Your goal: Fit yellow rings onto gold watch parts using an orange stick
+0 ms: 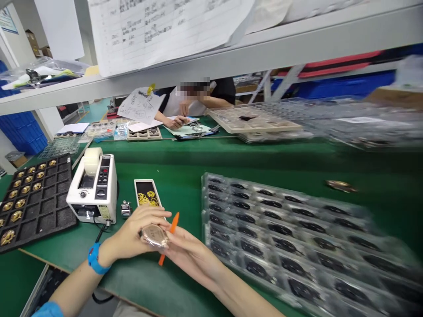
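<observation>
A rose-gold metal watch case [154,235] is held in front of me, its shiny flat face turned up. My left hand [130,231], with a blue band on the wrist, grips its left side between thumb and fingers. From the right, my right hand [190,251] touches the case's edge with closed fingers. A thin orange plastic stick [174,223] is tucked in that same hand and slants up past the case. Part of the stick is hidden by the fingers. Just beyond my left hand is a white box [136,187] with yellow rings in it.
A white tape dispenser [110,189] and a black tray [62,224] of gold rings are on the left. Clear plastic trays [206,207] with dark oval parts fill the right, near another watch part [340,186]. A shelf beam [297,42] crosses above; a co-worker's hand [178,122] is behind.
</observation>
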A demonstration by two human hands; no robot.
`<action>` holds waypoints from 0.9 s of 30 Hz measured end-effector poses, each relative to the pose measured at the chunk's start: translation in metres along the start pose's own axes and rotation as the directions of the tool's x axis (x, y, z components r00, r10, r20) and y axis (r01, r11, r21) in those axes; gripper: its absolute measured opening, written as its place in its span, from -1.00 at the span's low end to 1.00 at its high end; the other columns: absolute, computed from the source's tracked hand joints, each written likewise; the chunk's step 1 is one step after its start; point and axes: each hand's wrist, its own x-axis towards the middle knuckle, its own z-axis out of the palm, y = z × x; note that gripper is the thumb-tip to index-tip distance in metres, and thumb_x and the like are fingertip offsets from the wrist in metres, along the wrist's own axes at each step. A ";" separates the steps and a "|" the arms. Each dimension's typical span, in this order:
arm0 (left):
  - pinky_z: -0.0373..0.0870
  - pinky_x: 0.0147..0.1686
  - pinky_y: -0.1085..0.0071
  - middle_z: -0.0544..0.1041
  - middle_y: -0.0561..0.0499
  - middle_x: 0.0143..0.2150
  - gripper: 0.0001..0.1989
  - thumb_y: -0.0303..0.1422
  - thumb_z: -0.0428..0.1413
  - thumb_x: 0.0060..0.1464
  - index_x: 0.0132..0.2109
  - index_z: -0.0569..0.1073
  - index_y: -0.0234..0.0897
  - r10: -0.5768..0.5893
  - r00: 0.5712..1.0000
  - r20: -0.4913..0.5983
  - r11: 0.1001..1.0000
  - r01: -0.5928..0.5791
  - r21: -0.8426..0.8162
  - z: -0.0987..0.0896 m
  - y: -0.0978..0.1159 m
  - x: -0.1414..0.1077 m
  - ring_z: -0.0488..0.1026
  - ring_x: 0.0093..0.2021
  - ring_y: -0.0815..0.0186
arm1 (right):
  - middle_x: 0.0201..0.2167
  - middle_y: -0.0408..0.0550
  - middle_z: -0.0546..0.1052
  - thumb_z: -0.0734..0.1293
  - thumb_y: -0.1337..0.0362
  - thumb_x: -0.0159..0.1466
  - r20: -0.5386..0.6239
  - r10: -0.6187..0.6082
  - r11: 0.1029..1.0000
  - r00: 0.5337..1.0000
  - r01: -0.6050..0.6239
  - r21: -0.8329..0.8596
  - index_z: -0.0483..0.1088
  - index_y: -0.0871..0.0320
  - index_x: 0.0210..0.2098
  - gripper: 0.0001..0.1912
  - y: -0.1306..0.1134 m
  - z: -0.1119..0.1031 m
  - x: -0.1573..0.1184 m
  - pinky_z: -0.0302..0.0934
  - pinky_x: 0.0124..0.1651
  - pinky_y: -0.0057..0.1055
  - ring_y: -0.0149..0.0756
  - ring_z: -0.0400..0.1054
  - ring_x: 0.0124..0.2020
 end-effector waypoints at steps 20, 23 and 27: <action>0.27 -0.53 0.36 0.40 -0.07 -0.40 -0.70 -0.49 -0.07 0.10 -0.02 0.33 -0.54 -0.016 0.999 0.047 0.385 -0.037 0.922 -0.024 0.032 -0.015 0.32 -0.44 0.27 | -0.58 -0.19 0.11 0.51 0.12 -0.05 -0.015 0.257 0.844 0.966 -0.232 -0.484 0.25 0.18 -0.46 -0.60 -0.041 0.005 0.039 -0.07 -0.51 -0.50 -0.48 -0.08 -0.56; 0.37 -0.44 0.37 0.46 -0.08 -0.33 -0.73 -0.47 -0.06 0.17 0.00 0.32 -0.50 0.024 0.999 0.044 0.449 -0.050 0.892 -0.046 0.047 -0.015 0.40 -0.36 0.29 | -0.54 -0.16 0.14 0.46 0.07 0.02 0.016 0.240 0.829 0.971 -0.196 -0.524 0.20 0.18 -0.45 -0.58 -0.051 0.010 0.043 -0.03 -0.49 -0.49 -0.46 -0.03 -0.54; 0.45 -0.17 0.41 0.53 -0.08 -0.26 -0.76 -0.54 -0.06 0.15 -0.04 0.35 -0.37 0.223 0.960 -0.170 0.526 0.029 0.850 -0.080 0.050 -0.035 0.48 -0.20 0.32 | -0.50 -0.08 0.27 0.40 -0.01 0.07 -0.095 -0.045 0.681 0.994 -0.039 -0.732 0.21 0.16 -0.45 -0.60 -0.059 0.004 0.055 0.06 -0.45 -0.44 -0.35 0.13 -0.49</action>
